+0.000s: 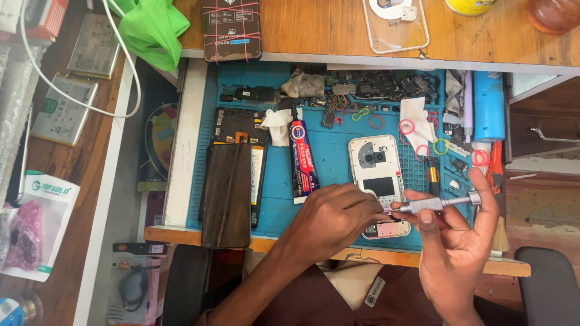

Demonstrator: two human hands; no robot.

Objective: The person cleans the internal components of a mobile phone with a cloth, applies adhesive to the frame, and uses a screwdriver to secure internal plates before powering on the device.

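A shallow blue rubber work mat (338, 157) with moulded compartments along its far edge covers the bench; those compartments hold a heap of small dark phone parts (386, 84) and a crumpled grey rag (302, 83). The left hand (329, 217) has its fingertips pinched together over the lower end of a white opened smartphone body with a round camera module (377, 166), which lies near the mat's front edge. The right hand (456, 241) is clamped around a slim silver metal precision screwdriver (438, 203), held level, tip pointing at the left fingertips. Just left of the phone lies one red-and-blue glue tube with a black nozzle (302, 158), then a dark opened phone frame (238, 136) partly covered by a black screen panel (226, 193). About seven loose rubber bands (406, 126), mostly red, are scattered beside two pieces of white tissue (417, 121). A blue cylinder (488, 105) lies at the right edge.
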